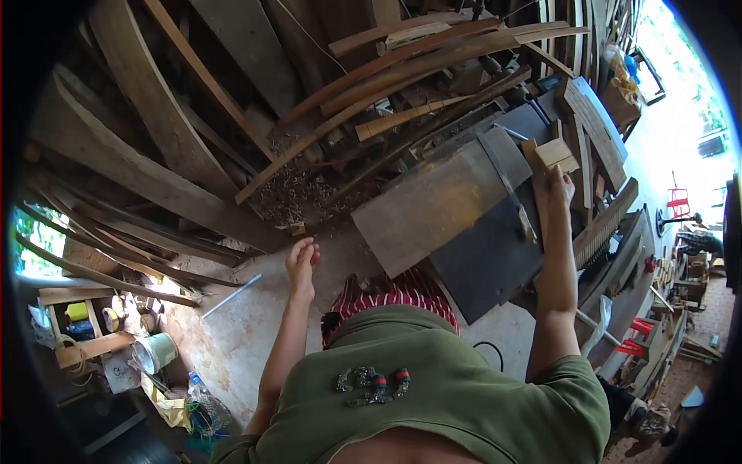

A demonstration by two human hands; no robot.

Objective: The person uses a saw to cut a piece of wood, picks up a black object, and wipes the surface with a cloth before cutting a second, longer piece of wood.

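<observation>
My right hand (pixel 562 188) is closed at the near edge of a pale wooden block (pixel 557 155), beside the dark flat machine table. My left hand (pixel 303 261) is held out over the floor, its fingers loosely bent and nothing visible in them. Just beyond its fingertips is a small piece of wood (pixel 297 228). Between my hands lies a wide board (pixel 433 205) with a yellowish stain, on the dark machine table (pixel 495 263). A metal bar (pixel 506 182) crosses the board's right end.
Long curved planks (pixel 166 100) are stacked at the left and ahead, with wood shavings (pixel 297 182) among them. A metal rod (pixel 232 295) and a bucket (pixel 154 353) are at the lower left. Red chairs (pixel 635 336) and another person (pixel 699 242) are at the right.
</observation>
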